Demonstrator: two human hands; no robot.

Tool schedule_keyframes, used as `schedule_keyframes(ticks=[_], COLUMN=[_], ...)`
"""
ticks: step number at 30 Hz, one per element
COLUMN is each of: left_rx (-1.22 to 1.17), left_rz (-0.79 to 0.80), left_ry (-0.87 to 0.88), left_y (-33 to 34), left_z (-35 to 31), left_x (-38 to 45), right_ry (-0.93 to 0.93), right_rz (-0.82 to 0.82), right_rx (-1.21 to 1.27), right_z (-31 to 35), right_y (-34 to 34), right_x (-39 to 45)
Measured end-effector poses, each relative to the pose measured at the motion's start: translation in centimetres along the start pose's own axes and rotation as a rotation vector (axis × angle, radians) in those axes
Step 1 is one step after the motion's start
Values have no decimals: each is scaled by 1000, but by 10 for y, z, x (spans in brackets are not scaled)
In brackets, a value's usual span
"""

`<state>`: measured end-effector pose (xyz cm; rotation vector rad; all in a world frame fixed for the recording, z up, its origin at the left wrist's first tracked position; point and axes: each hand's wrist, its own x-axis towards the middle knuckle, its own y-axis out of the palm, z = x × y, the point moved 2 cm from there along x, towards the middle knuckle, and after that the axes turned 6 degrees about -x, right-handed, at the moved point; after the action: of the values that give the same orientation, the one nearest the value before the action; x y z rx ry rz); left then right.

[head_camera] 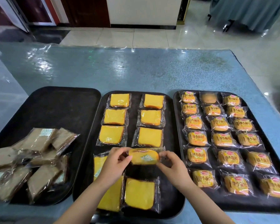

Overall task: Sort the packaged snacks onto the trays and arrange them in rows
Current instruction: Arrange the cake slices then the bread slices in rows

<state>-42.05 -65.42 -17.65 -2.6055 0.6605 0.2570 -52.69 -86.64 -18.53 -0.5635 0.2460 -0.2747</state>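
Three black trays lie side by side on a blue table. Over the middle tray (134,101) I hold one yellow cake packet (144,156) between both hands: my left hand (116,160) pinches its left wrapper end and my right hand (171,164) pinches its right end. It hovers above the tray, tilted on edge. Several other yellow cake packets (150,116) lie in two columns on that tray. The left tray (55,104) carries a loose heap of brown packets (37,141). The right tray (176,101) has orange bread packets (197,138) in three neat columns.
The blue table (136,71) is covered with glossy plastic film and stretches behind the trays. Beyond it are a tiled floor (120,38), a dark wooden door and a draped table at the far right.
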Motion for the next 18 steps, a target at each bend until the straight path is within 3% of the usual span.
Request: schedule_keyframes(ticks=[3,8,11,18], left_rx=[40,12,32,500], left_rz=[44,175,231,253], left_ry=[1,-46,-63,118], left_y=[-4,-8,-10,3], left_z=[3,11,16,20], left_x=[1,-9,-12,-6], right_ry=[-81,-109,-154,-182], right_rz=[-57,79,187,205], right_rx=[-119,-11,-106,-351], right_z=[4,-9,-17,-26], right_y=[0,2,4,15], right_x=[0,-5,-8,-6])
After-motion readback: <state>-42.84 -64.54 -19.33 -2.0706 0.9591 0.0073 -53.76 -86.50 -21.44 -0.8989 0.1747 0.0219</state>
